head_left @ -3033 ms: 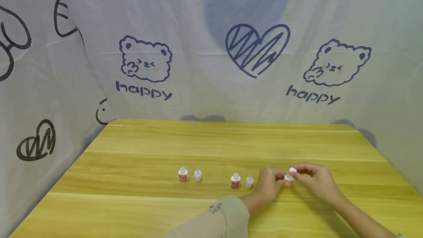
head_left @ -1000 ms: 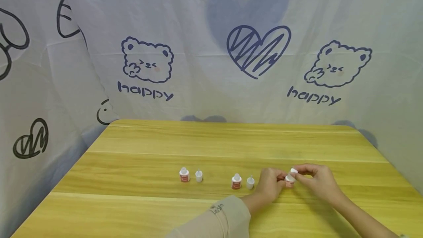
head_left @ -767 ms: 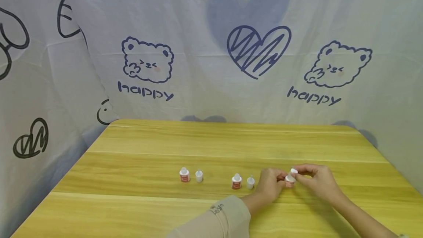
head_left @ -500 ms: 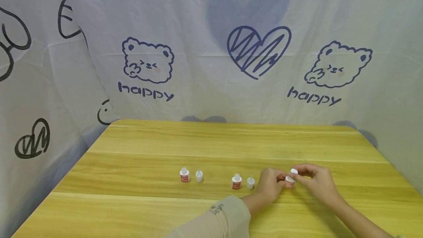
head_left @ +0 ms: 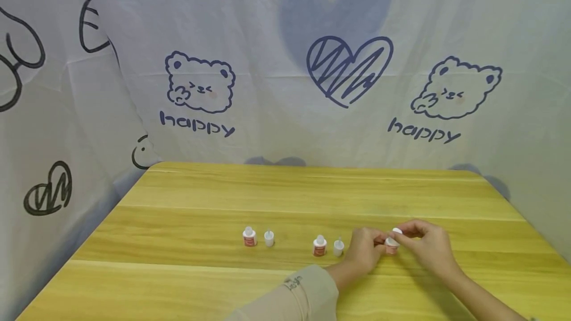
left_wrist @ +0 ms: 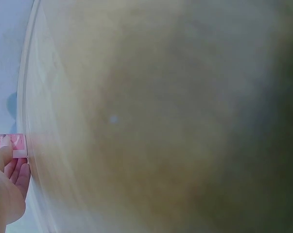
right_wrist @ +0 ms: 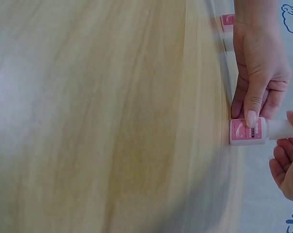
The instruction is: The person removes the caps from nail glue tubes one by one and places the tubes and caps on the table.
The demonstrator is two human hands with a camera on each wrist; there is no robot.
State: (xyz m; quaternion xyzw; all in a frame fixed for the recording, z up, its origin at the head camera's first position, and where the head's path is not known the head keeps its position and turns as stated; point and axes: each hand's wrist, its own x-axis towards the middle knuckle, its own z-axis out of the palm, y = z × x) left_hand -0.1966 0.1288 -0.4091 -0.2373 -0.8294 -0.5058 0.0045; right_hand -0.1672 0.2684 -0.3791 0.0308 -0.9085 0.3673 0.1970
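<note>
A small white bottle (right_wrist: 248, 131) with a pink label stands on the table between my two hands. My left hand (head_left: 363, 249) pinches its body, with the thumb lying over the label in the right wrist view. At the bottle's top, my right hand (head_left: 430, 244) holds a white cap (right_wrist: 281, 130) between thumb and fingers. The cap is at the neck; whether it is fully seated I cannot tell. To the left stand an uncapped bottle (head_left: 319, 246) and its upturned brush cap (head_left: 338, 247). Farther left is another uncapped bottle (head_left: 249, 237) beside a brush cap (head_left: 268, 238).
The wooden table (head_left: 178, 197) reaches back to a white cloth (head_left: 267, 113) printed with bears and hearts. A second cloth side (head_left: 98, 128) hangs along the left. My left sleeve (head_left: 294, 294) crosses the table's front.
Both hands stay at the same bottle. The right fingers shift slightly round the cap, whose tilt varies a little. The other bottles and caps stay put; the head view drifts slightly.
</note>
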